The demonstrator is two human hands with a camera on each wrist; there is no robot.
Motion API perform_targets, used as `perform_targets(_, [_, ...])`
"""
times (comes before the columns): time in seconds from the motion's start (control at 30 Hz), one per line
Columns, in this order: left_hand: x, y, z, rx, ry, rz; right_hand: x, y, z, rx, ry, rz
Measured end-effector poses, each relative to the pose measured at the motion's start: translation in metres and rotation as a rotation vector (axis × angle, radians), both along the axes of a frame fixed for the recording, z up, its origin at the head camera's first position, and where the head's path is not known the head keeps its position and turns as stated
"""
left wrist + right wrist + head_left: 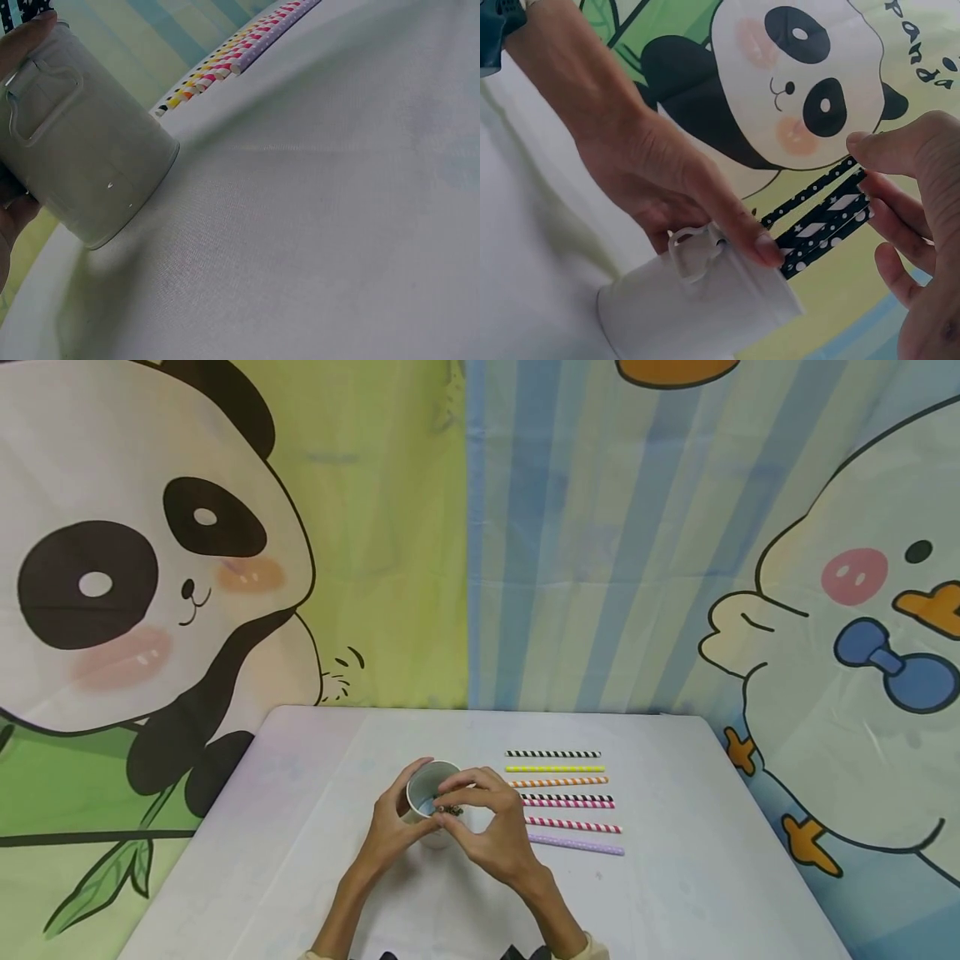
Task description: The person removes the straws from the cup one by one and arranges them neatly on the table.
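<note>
A white metal cup (422, 793) with a small wire handle is tilted in my left hand (390, 827), whose fingers and thumb wrap its rim and side. Several black straws (821, 217) with white dots, stars and diamonds stick out of the cup's mouth. My right hand (498, 831) pinches their outer ends between thumb and fingers. In the right wrist view the left thumb lies at the rim beside the straws. The left wrist view shows the cup (90, 142) held above the table, with part of the left hand (19, 45) at its edge.
Several patterned paper straws lie in a spaced column at the right of the white table (300, 793): black-striped (553, 753), yellow (555, 769), orange, pink, red and purple (577, 844). Cartoon curtains hang behind the table.
</note>
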State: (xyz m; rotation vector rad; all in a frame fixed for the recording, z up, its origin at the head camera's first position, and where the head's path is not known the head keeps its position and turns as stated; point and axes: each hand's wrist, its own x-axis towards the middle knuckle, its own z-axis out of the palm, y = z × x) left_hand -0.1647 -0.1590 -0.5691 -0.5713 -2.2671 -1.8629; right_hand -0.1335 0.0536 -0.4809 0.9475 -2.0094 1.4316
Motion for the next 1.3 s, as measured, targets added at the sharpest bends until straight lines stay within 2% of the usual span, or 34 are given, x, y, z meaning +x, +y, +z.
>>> perform_targets(0.23, [-0.002,0.001,0.002,0.006,0.009,-0.014,0.001,0.002,0.012,-0.058,0.002,0.066])
perform_targets(0.4, [0.000,0.002,0.004,-0.015,-0.025,0.013,0.001,0.002,0.019,-0.105,-0.016,0.115])
perform_targets(0.57, [0.001,0.003,0.005,-0.026,-0.043,0.036,0.000,0.002,0.022,-0.154,-0.081,0.101])
perform_targets(0.67, [0.002,0.003,0.004,-0.021,-0.037,0.030,-0.001,0.002,0.024,-0.201,-0.089,0.091])
perform_targets(0.8, [0.002,0.003,0.003,0.000,-0.038,0.017,-0.004,0.002,0.028,-0.278,-0.071,0.116])
perform_targets(1.03, [0.003,0.004,0.003,-0.002,-0.050,0.028,-0.008,0.011,0.042,-0.432,-0.047,0.250])
perform_targets(1.3, [0.003,0.004,0.006,0.001,-0.047,0.035,-0.010,0.023,0.059,-0.520,0.012,0.326])
